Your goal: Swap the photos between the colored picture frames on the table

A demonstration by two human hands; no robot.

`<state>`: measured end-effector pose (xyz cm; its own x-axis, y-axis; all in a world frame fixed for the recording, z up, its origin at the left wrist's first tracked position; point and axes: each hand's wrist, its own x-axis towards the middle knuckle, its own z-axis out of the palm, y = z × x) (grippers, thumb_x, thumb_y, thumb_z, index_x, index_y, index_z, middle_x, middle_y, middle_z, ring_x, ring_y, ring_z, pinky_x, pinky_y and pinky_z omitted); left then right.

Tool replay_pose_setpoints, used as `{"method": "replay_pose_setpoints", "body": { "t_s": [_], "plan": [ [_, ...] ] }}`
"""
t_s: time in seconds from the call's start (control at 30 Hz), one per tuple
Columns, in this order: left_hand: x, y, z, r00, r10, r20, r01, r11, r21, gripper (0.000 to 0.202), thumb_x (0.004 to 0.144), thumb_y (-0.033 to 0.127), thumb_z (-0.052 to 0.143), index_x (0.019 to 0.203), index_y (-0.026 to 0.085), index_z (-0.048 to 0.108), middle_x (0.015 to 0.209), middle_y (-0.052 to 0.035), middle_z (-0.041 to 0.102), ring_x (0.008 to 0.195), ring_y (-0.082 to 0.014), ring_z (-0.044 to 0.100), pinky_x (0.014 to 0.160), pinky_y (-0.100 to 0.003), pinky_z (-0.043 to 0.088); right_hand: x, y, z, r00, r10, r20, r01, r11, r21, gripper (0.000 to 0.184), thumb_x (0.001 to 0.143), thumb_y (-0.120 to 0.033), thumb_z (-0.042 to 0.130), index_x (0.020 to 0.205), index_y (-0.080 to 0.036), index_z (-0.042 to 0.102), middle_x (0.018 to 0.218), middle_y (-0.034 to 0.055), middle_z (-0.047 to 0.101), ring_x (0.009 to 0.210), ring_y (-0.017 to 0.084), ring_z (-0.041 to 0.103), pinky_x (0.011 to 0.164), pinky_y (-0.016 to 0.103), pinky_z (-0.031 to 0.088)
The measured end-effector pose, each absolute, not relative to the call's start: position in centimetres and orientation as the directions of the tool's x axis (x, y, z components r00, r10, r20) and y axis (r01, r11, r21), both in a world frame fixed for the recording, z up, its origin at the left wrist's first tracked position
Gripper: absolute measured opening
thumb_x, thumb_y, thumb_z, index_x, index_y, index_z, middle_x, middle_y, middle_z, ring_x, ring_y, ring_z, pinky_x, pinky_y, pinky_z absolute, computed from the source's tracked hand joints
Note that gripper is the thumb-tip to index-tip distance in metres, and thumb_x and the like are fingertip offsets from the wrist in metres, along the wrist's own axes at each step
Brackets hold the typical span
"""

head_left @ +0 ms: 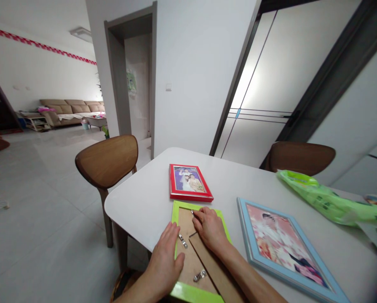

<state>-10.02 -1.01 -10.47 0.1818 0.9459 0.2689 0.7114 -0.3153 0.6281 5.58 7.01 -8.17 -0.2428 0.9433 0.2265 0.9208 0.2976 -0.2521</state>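
A green picture frame (199, 293) lies face down at the near edge of the white table (144, 198), its brown backing board up with small metal clips. My left hand (166, 261) lies flat and open on the frame's left side. My right hand (209, 227) rests on the backing near the top, fingertips curled and pressed at a metal clip (193, 212). A red framed photo (188, 182) lies face up just beyond. A larger blue framed photo (283, 248) lies face up to the right.
A green plastic bag (330, 202) lies at the table's far right. One wooden chair (108, 162) stands at the left end, another (300, 156) at the far side. A doorway, wall and sliding doors stand behind; a sofa (68, 110) is far left.
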Motion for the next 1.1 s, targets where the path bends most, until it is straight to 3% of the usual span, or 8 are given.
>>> {"method": "replay_pose_setpoints", "body": {
  "t_s": [0.17,0.37,0.47,0.57,0.8,0.93,1.03,1.1],
  "plan": [
    [-9.9,-0.9,-10.7,0.156,0.944,0.291,0.684,-0.316,0.658,0.059,0.061,0.007,0.043,0.120,0.010,0.039,0.127,-0.0129,0.039,0.120,-0.0219,0.031,0.099,-0.043,0.027,5.3,7.1,-7.9,-0.261,0.939,0.223,0.915,0.314,-0.254,0.026,0.078,-0.025,0.041,0.094,-0.026,0.061,0.089,0.0050,0.056,0.083,0.018,0.047,0.072,0.028,0.033],
    [-10.0,-0.9,-10.7,0.117,0.955,0.273,0.666,-0.279,0.692,0.060,0.060,0.008,0.043,0.120,0.008,0.040,0.127,-0.0134,0.040,0.119,-0.0222,0.032,0.100,-0.042,0.027,6.0,4.8,-6.4,-0.287,0.933,0.216,0.886,0.344,-0.310,0.034,0.075,-0.029,0.043,0.107,-0.019,0.053,0.098,0.0078,0.057,0.091,0.019,0.048,0.078,0.029,0.033],
    [-10.0,-0.9,-10.7,0.105,0.954,0.280,0.656,-0.278,0.702,0.059,0.062,0.009,0.043,0.120,0.007,0.039,0.126,-0.0131,0.040,0.119,-0.0213,0.033,0.100,-0.039,0.027,6.9,2.3,-6.0,-0.311,0.942,0.125,0.865,0.335,-0.374,0.038,0.068,-0.035,0.050,0.102,-0.020,0.055,0.092,0.0062,0.057,0.086,0.019,0.051,0.074,0.028,0.035],
    [-10.0,-0.9,-10.5,0.085,0.958,0.274,0.642,-0.262,0.720,0.056,0.064,0.011,0.043,0.120,0.006,0.039,0.125,-0.0137,0.041,0.117,-0.0215,0.035,0.099,-0.039,0.028,7.2,0.6,-6.1,-0.314,0.948,0.049,0.855,0.304,-0.419,0.039,0.062,-0.030,0.053,0.099,-0.022,0.055,0.087,0.0048,0.056,0.081,0.018,0.052,0.071,0.026,0.037],
    [-10.2,-1.0,-8.2,0.055,0.987,0.152,0.569,-0.156,0.807,0.051,0.071,0.023,0.047,0.119,0.007,0.040,0.121,-0.0139,0.046,0.111,-0.0227,0.042,0.095,-0.037,0.032,7.2,0.9,-4.9,-0.257,0.961,0.097,0.821,0.271,-0.502,0.037,0.061,-0.020,0.046,0.096,-0.020,0.056,0.088,0.0050,0.055,0.080,0.017,0.053,0.074,0.026,0.038],
    [-10.0,-0.8,-7.2,0.012,0.983,0.182,0.404,-0.171,0.898,0.037,0.070,0.028,0.052,0.104,0.014,0.052,0.115,-0.0092,0.051,0.108,-0.0229,0.044,0.093,-0.036,0.031,6.2,0.9,-2.9,-0.271,0.954,0.127,0.801,0.297,-0.519,0.031,0.062,-0.019,0.047,0.090,-0.020,0.059,0.086,0.0055,0.055,0.080,0.017,0.053,0.074,0.026,0.039],
    [-10.3,-0.1,-7.2,-0.034,0.996,0.082,0.042,-0.081,0.996,0.028,0.069,0.033,0.054,0.089,0.014,0.057,0.097,-0.0073,0.060,0.091,-0.0231,0.054,0.081,-0.034,0.040,5.4,0.7,-2.2,-0.307,0.937,0.165,0.746,0.345,-0.569,0.028,0.063,-0.022,0.051,0.091,-0.020,0.058,0.089,0.0054,0.055,0.083,0.017,0.052,0.076,0.026,0.040],
    [-10.9,0.4,-7.3,0.002,0.999,-0.035,-0.177,0.035,0.984,0.031,0.067,0.039,0.054,0.084,0.014,0.056,0.082,-0.0049,0.064,0.076,-0.0219,0.058,0.068,-0.031,0.044,5.5,0.7,-2.4,-0.315,0.928,0.199,0.709,0.369,-0.600,0.030,0.067,-0.027,0.051,0.096,-0.020,0.056,0.091,0.0052,0.056,0.081,0.016,0.053,0.074,0.027,0.041]
  ]
}}
